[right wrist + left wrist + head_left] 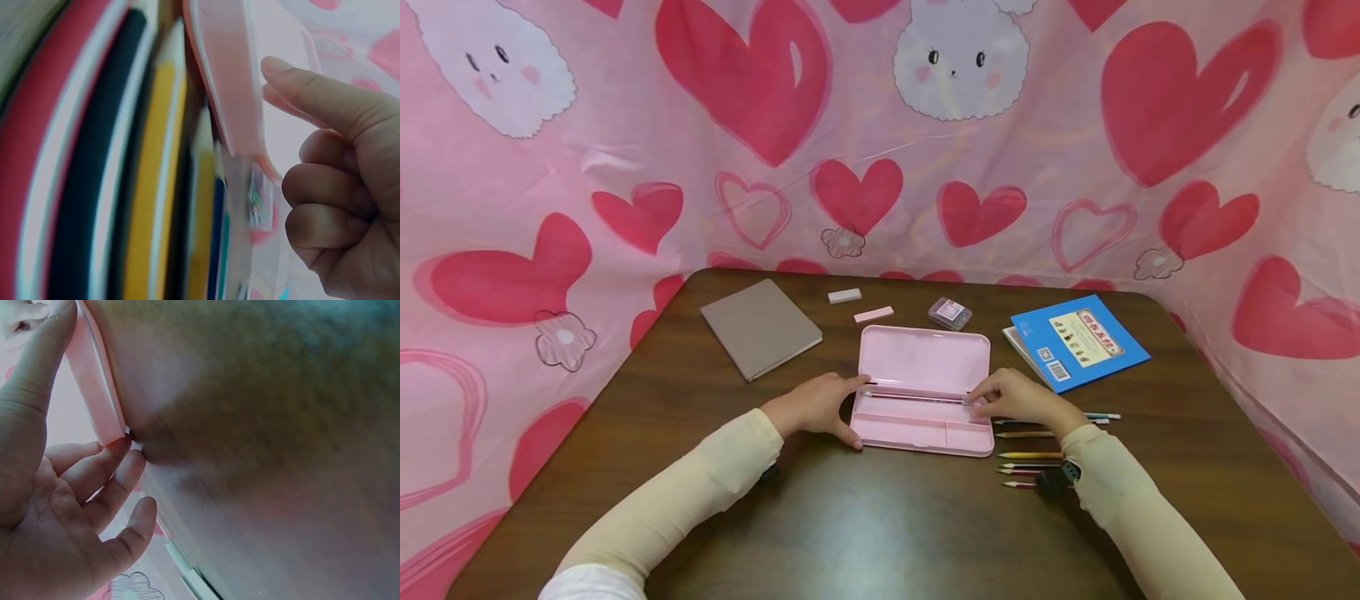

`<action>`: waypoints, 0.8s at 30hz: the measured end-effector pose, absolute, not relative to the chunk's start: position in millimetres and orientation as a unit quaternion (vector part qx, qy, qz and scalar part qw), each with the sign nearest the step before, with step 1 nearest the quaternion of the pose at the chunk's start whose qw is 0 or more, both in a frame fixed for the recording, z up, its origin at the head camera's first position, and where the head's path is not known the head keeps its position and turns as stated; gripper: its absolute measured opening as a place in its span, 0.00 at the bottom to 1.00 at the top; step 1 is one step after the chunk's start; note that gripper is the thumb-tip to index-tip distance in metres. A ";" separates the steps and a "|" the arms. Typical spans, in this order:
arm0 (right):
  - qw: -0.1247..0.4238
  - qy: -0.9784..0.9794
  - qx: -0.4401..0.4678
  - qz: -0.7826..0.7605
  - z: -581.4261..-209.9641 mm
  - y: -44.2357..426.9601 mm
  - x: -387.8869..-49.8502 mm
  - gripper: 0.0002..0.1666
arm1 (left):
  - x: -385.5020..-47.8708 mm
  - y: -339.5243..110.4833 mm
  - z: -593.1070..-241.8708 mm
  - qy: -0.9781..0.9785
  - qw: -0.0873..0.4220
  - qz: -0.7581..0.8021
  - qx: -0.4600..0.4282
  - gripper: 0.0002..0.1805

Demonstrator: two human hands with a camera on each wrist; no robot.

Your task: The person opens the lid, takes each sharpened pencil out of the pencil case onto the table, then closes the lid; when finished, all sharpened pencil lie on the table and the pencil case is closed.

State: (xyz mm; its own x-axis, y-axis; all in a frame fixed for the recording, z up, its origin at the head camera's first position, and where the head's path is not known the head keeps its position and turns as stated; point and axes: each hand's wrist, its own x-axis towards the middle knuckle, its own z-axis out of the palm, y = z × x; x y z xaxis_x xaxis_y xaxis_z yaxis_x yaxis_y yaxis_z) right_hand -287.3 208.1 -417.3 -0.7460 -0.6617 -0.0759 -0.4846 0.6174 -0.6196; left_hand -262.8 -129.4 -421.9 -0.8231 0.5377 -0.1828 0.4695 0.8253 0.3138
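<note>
An open pink pencil case lies in the middle of the table, its lid folded back. My left hand holds the case at its left end, thumb at the front corner and fingers near the hinge; the left wrist view shows fingertips against the case's wall. A dark, thin pencil lies lengthwise in the long back compartment. Over the case's right end, my right hand pinches that pencil's end between thumb and index finger. In the right wrist view its other fingers are curled in.
Several pencils lie side by side right of the case, under my right wrist. A blue book sits at back right, a grey-brown notebook at back left. Behind the case are a white eraser, a pink one and a small clear box.
</note>
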 end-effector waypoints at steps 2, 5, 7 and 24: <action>0.160 0.883 -0.330 -0.294 -419.0 202.8 -288.4 0.16 | -262.8 -129.1 -422.0 0.945 0.133 0.131 0.268 0.57; 0.169 0.882 -0.330 -0.290 -419.9 196.7 -288.3 0.17 | -262.9 -129.1 -422.3 0.944 0.133 0.131 0.271 0.57; 0.171 0.883 -0.329 -0.288 -420.1 194.1 -288.5 0.17 | -263.2 -129.5 -422.3 0.944 0.131 0.131 0.272 0.57; 0.177 0.906 -0.306 -0.232 -420.9 186.2 -287.0 0.05 | -262.1 -129.2 -419.1 0.945 0.138 0.129 0.265 0.57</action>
